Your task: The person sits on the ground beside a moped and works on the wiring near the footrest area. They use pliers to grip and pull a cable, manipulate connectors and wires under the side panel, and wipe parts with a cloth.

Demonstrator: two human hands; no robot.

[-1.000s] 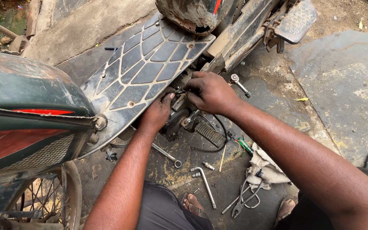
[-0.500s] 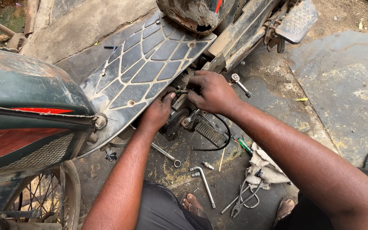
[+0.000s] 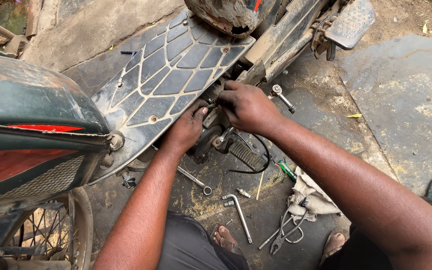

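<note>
Hands (image 3: 221, 115) under scooter footboard (image 3: 171, 75)

Dusty matt plastic footboard (image 3: 176, 75), shiny metal spanner (image 3: 196, 179), ribbed rubber pedal (image 3: 247, 155), crumpled dirty cloth rag (image 3: 312, 194).

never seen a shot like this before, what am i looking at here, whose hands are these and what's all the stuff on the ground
The picture comes from a camera worn on a person's head, looking down at their own two bare hands. They crouch beside a scooter lying tilted on the ground; the ribbed black footboard faces up. The left hand and right hand both press into the metal parts at the footboard's edge. What the fingers grip there is hidden.

On the stained concrete floor lie tools: a spanner, an L-shaped socket wrench, pliers and a dirty rag. A spoked wheel shows at lower left, and a sandalled foot at the bottom.
</note>
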